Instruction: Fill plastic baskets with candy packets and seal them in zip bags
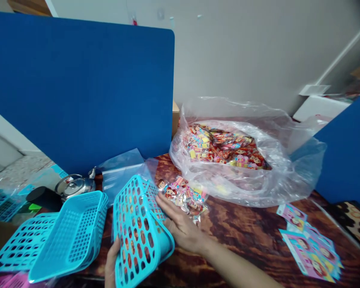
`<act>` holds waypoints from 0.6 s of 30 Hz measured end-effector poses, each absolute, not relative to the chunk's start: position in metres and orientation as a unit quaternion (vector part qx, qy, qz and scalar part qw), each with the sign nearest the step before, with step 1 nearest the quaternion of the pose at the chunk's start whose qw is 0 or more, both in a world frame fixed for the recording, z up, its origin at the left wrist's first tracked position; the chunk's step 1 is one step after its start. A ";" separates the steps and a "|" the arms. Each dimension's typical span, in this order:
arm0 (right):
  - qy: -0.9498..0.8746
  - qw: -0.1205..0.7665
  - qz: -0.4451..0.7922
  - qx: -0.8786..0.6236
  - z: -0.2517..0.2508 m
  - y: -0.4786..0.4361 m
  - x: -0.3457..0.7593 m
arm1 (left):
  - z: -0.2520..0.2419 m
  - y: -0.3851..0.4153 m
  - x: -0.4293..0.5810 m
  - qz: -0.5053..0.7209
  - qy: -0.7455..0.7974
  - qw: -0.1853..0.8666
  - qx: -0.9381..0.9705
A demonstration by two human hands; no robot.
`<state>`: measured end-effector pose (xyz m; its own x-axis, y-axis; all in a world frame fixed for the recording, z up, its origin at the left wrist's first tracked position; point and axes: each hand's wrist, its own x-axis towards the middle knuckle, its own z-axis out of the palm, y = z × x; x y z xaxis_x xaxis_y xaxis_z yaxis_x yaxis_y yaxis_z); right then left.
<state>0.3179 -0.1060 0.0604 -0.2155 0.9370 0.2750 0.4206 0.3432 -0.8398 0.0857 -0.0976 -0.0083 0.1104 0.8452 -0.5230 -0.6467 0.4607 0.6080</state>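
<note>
A light-blue plastic basket is tilted up between my hands, with a panel of oval holes facing me. My left hand grips its left edge; only the thumb side shows, and the other fingers are hidden. My right hand presses against the basket's right side with its fingers stretched along the lattice wall. Just beyond that hand lies a small pile of shiny printed packets. To the left stand nested blue baskets beside a flat blue lid with oval holes.
A large clear plastic bag full of printed packets sits at the back. Printed cards lie at right. A metal kettle, a black cylinder and clear plastic sheets are at left. A blue partition rises behind.
</note>
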 end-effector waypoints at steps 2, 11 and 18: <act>-0.716 0.404 0.345 -0.452 0.060 -0.112 0.319 | -0.006 -0.098 0.085 0.510 0.442 0.729 0.112; -0.687 0.392 0.412 -0.453 0.056 -0.108 0.330 | 0.023 -0.095 0.106 0.462 0.529 0.702 0.120; -0.596 0.432 0.545 -0.401 0.054 -0.114 0.319 | 0.039 -0.094 0.118 0.463 0.494 0.726 0.121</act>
